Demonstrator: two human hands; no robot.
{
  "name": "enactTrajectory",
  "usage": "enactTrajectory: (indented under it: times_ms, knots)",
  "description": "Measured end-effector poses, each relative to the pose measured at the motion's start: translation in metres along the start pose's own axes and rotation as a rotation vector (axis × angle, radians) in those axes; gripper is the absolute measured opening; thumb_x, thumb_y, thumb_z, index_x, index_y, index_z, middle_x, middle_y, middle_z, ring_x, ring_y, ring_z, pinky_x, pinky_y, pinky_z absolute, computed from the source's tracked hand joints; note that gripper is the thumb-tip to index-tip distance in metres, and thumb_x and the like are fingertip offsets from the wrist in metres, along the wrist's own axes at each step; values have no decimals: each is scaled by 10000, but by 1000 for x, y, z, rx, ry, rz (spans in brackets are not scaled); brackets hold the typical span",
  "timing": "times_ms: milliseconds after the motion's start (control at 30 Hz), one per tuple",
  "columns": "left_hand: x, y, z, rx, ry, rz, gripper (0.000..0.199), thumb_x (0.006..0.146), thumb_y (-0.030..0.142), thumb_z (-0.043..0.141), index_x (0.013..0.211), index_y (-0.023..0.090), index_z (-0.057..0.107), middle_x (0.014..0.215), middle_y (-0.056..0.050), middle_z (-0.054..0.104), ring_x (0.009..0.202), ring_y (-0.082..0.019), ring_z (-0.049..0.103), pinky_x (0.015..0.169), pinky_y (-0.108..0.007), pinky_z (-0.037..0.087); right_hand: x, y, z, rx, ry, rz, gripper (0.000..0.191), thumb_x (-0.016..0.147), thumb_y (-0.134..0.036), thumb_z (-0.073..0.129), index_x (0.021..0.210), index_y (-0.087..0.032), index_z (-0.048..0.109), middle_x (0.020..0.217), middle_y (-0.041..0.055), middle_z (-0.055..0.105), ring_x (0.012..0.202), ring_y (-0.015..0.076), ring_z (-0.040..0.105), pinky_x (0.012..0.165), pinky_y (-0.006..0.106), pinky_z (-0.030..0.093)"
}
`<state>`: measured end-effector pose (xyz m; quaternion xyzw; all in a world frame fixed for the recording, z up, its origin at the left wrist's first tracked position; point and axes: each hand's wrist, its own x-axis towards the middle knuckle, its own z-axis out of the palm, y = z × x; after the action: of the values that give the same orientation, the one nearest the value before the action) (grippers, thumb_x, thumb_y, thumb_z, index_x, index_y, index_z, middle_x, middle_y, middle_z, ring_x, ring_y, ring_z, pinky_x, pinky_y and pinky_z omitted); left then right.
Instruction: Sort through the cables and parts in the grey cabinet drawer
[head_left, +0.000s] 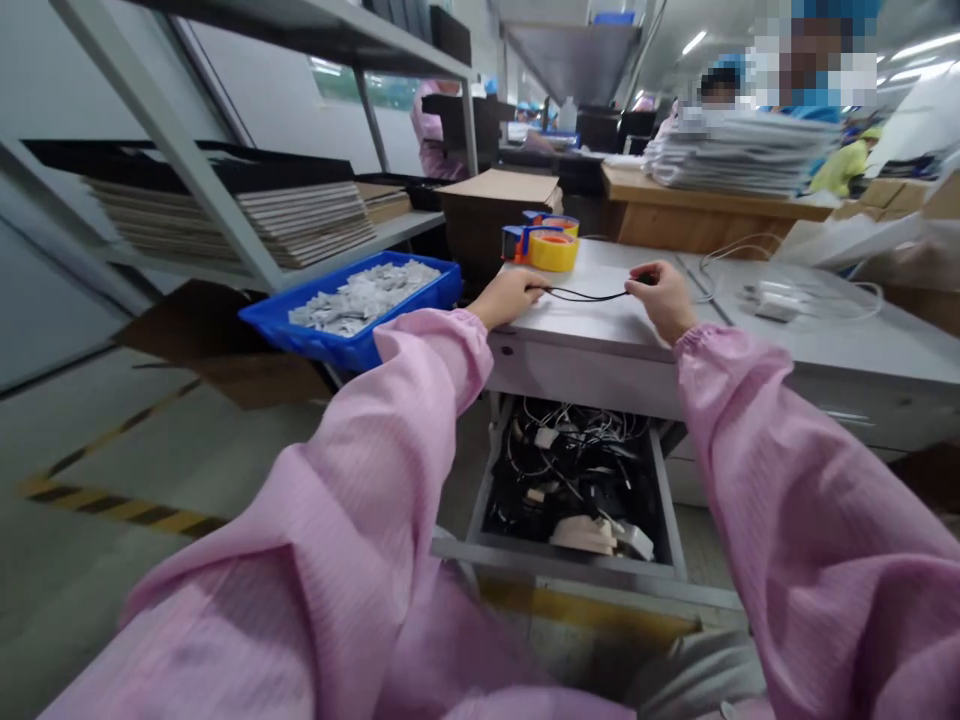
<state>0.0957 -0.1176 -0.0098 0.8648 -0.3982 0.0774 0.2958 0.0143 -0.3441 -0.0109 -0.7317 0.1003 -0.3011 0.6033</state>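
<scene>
One black cable [592, 298] runs sideways, left hand [510, 297] and right hand [665, 297] fingers [639, 286] pinching it.

"Where's the light from?"
"Ceiling tube lights [926, 45], glaring white at upper right; the floor [67, 590] at lower left looks dim."
"Shadows?"
"Deepest inside the drawer [570, 569]."
"Sharpness?"
"Soft, even on the black cable [611, 297]; the far background blurs. Wide-angle distortion tilts the shelf post [163, 130] and stretches the pink sleeves [360, 430] edgeward."
</scene>
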Motion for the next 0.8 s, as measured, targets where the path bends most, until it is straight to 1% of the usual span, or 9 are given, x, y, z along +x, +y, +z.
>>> enactTrajectory:
  times_ms: [67,133,267,400,500,533,633,733,800]
  knots:
    - [1,-9,8,36,7,2,314,844,205,530,1106,105,671,1145,-120,657,1106,-223,547,1005,-322,373,-1,9,-1,-369,-28,-123,236,598,-39,683,751,-176,567,868,46,584,1011,242,547,997,499,389]
    - [2,-15,13,79,29,27,366,841,210,533,1175,96,630,1220,-142,614,1163,-239,518,1037,-344,352,-15,14,-5,-626,-24,-322,295,639,-81,685,898,-175,579,1028,103,579,1127,285,494,1050,546,322]
    - [3,-21,13,112,76,56,583,785,143,539,1354,61,444,1416,-175,431,1320,-241,375,1106,-343,283,-84,6,-19,-679,-84,-644,457,782,-223,627,1215,-213,478,1370,130,403,1336,309,321,1088,568,288]
    - [-18,-10,9,107,153,6,674,787,271,580,1409,127,364,1499,-122,309,1393,-263,242,1156,-383,204,-179,14,-39,-817,-410,-575,330,863,-290,553,1181,-208,520,1397,138,416,1314,298,388,1061,520,369]
    - [-64,15,11,87,355,103,548,862,299,481,1397,261,368,1515,-19,283,1415,-204,181,1166,-380,181,-238,43,-51,-839,-752,-320,200,905,-291,494,1073,-212,568,1170,108,610,1069,237,597,926,428,511]
    - [-84,24,14,61,354,167,482,891,278,433,1372,259,400,1487,-24,338,1401,-205,228,1157,-404,197,-253,54,-52,-839,-836,-265,202,906,-259,481,1079,-206,571,1135,106,630,1025,226,617,892,405,532]
    - [-146,43,30,-23,116,328,316,928,254,394,1167,178,588,1288,-82,560,1246,-224,468,1074,-414,331,-278,80,-45,-888,-942,-340,293,871,-152,485,1145,-192,582,1289,135,550,1203,270,510,997,453,458]
    - [-193,36,47,-32,-200,220,261,929,260,423,944,187,673,1112,-66,664,1046,-215,597,951,-371,428,-276,90,-28,-952,-974,-484,292,863,-187,521,1135,-190,625,1324,160,502,1252,322,440,1053,532,365]
    - [-215,19,56,-14,-367,105,188,888,280,522,887,197,691,1162,-76,646,1090,-245,580,968,-389,419,-267,92,-18,-966,-1012,-498,316,833,-314,598,1121,-194,649,1257,161,530,1177,327,484,1041,542,366]
